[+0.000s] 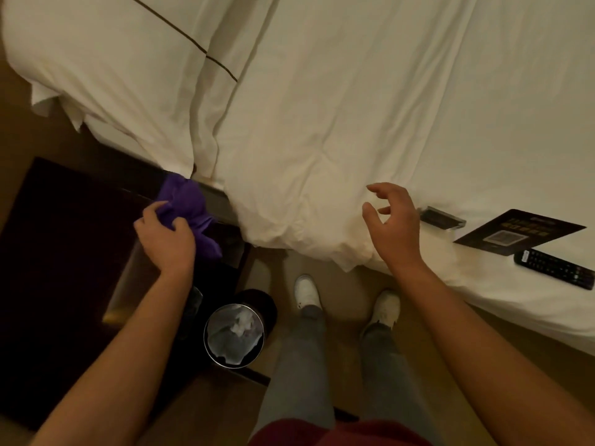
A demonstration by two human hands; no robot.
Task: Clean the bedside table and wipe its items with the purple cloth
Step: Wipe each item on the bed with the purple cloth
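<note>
One purple cloth (pixel 190 207), one remote (pixel 555 268), one card (pixel 518 231), one bin (pixel 234 336), two shoes (pixel 307 291).

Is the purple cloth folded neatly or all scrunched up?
Scrunched up: the purple cloth bunches in loose lumps under the left hand gripping it.

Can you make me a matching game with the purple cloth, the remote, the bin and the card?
Things:
1. purple cloth
2. remote
3. bin
4. dark card

Places:
A. on the floor beside the bedside table
B. on the bed, nearest its edge
C. gripped in the left hand
D. on the bed, between the remote and a small clear block

Pairs: 1-C, 2-B, 3-A, 4-D
</note>
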